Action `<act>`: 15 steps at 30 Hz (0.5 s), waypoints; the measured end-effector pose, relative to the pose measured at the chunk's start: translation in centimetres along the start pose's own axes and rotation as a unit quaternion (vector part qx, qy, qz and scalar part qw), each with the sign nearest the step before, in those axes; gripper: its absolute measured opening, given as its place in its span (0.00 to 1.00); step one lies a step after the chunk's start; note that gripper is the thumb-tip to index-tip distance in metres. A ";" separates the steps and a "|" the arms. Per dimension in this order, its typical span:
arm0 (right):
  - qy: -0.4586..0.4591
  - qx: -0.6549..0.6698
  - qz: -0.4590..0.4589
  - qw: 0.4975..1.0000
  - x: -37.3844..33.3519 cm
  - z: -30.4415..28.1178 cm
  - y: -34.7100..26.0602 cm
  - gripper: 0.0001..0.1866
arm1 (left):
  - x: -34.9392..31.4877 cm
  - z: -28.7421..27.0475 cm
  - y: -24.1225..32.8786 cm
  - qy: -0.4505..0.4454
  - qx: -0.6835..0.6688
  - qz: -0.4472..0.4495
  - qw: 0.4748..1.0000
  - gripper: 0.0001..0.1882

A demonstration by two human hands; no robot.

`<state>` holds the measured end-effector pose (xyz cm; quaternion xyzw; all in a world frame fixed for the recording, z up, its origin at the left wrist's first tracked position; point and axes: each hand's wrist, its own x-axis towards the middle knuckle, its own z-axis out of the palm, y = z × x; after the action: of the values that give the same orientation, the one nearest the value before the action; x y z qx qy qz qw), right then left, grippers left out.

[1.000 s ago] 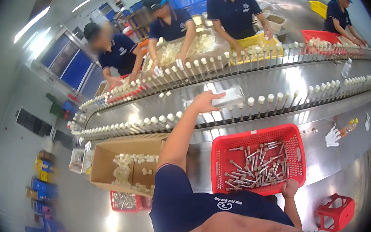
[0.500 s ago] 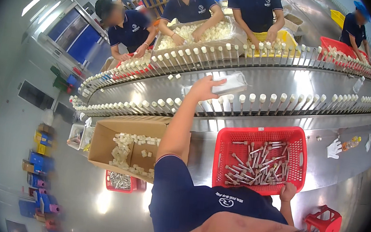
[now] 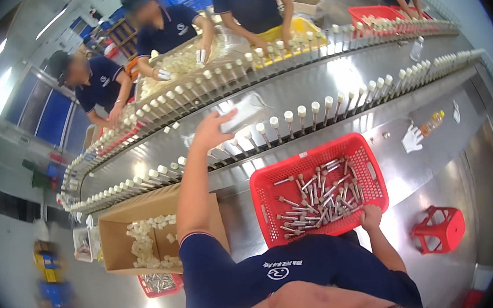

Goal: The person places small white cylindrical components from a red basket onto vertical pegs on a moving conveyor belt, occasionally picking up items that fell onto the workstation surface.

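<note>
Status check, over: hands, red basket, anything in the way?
Left hand open at whitish packet, contact unclear. Right hand curled on rim of red basket. Metal-stemmed pieces heaped inside. Left arm crosses near row of white-capped sticks.

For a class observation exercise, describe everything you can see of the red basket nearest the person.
The red basket is rectangular and open-topped, plastic by its look, with rounded corners, perforated walls, a slot in its right end and a pale label on the far rim. Metal-looking rods with brownish heads lie heaped inside. Turned at an angle, it sits close to the person's body, right of the cardboard box. The right grip appears to hold its near right corner.
</note>
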<state>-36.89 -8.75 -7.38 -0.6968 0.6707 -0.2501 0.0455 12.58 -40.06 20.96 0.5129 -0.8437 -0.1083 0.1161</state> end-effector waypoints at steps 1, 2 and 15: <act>-0.016 0.004 0.015 1.000 0.1 -0.2 0.0 0.06 | 0.0 -0.5 0.3 0.026 0.023 -0.013 0.999 0.39; -0.015 0.003 0.021 1.000 -0.2 -0.4 -0.2 0.06 | 0.1 -0.2 0.1 0.022 0.022 -0.007 0.999 0.39; -0.006 0.001 0.008 1.000 0.3 -0.6 -0.5 0.03 | 2.0 2.4 0.1 0.003 0.002 0.031 1.000 0.39</act>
<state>-36.67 -8.83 -6.54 -0.6928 0.6760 -0.2458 0.0521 10.83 -41.67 18.91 0.4872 -0.8588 -0.1018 0.1211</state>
